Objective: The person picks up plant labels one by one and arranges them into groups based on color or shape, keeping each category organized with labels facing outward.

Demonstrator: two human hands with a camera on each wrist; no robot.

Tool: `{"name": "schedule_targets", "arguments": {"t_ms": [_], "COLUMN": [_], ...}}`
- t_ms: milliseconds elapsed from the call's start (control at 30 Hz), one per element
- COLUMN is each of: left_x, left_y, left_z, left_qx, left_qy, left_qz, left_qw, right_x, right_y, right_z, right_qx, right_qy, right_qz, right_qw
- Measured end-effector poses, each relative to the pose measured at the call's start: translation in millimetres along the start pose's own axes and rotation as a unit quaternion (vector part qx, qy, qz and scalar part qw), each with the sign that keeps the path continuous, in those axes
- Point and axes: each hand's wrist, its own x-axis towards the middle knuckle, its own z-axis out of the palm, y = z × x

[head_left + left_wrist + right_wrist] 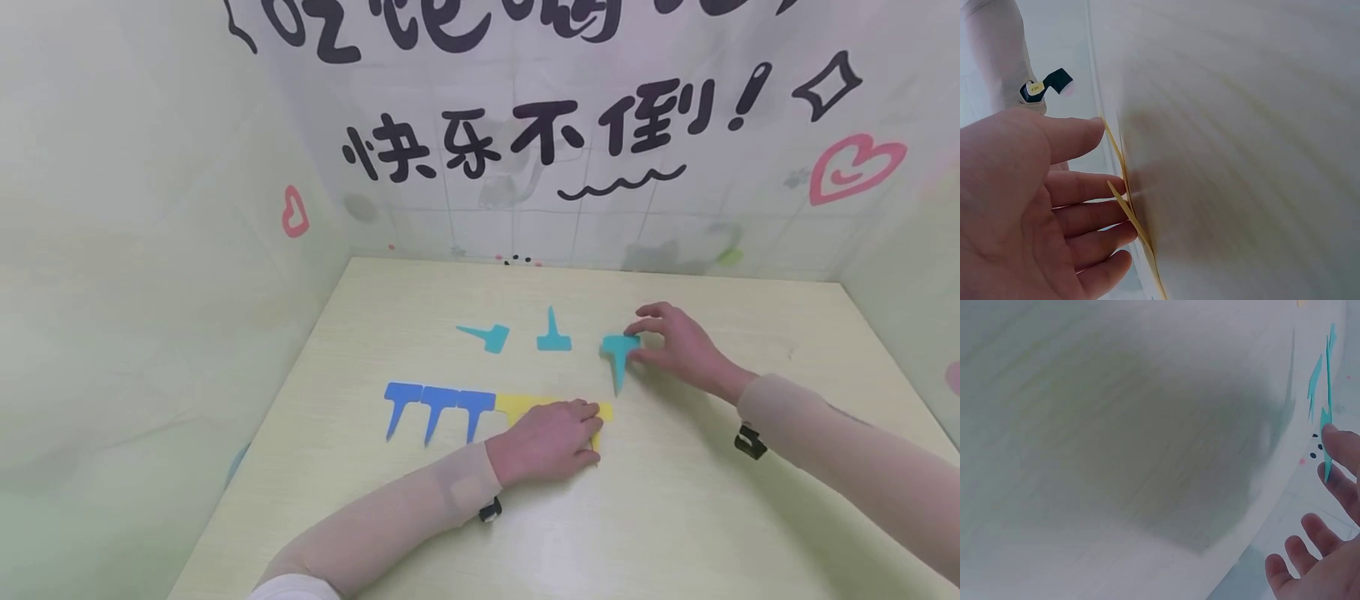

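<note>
Wall: "快乐不倒!"; right hand pinches teal tag; relaxed left hand seemingly presses yellow tags.

“快乐不倒!” on wall

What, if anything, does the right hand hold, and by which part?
The right hand pinches a teal T-shaped tag by the right end of its wide top.

Between the two sleeved forearms, bare near tabletop leaves a wide way in. Farther on, the left hand blocks the yellow T-shaped labels; the right hand, pinching a teal T-shaped label, obstructs the right.
</note>
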Motion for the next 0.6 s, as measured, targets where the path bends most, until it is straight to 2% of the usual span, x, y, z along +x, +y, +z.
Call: {"name": "schedule_targets", "arguments": {"t_ms": [400, 600], "left_x": [-2.7, -4.7], "left_y": [-2.0, -2.2], "left_z": [0.8, 2.8], "left_qx": [0.002, 0.007], "left_qy": [0.009, -0.006], "left_qz": [0.018, 0.014], "left_qw": [0.9998, 0.9999], "right_x": [-28.0, -40.0], "right_y": [-6, -10], "right_z": [-3, -1], "right_qx": [0.017, 0.023], "right_qy": [0.018, 0.021], "right_qz": [-0.021, -0.027], "right_qw": [0.9995, 0.9991]}}
